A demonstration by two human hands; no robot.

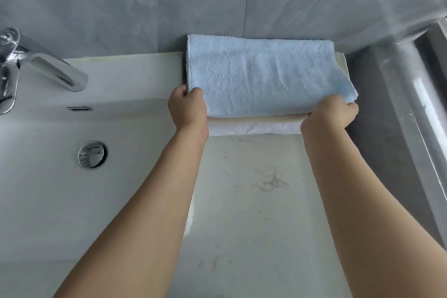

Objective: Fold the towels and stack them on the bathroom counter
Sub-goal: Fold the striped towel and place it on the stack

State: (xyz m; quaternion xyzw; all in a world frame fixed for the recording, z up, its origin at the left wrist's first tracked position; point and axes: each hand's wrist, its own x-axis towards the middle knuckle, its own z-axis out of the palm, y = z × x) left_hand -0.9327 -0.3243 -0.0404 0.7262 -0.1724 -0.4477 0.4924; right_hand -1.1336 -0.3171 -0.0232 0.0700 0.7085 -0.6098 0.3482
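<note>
A person's left hand [187, 106] and right hand [331, 113] pinch the two near corners of a folded, pale-blue terry towel [261, 75] lying atop a stack — a folded beige towel [256, 119] over a folded white towel [251, 128] — at twelve o'clock on the pale marbled bathroom counter [254, 201], against the grey tiled wall [169, 0]. Soft, light and limp, the cloth would likely sag if lifted mid-edge, so the corners look the surest hold. At nine o'clock lies the white ceramic basin [48, 189] with its chrome tap [43, 60].
</note>
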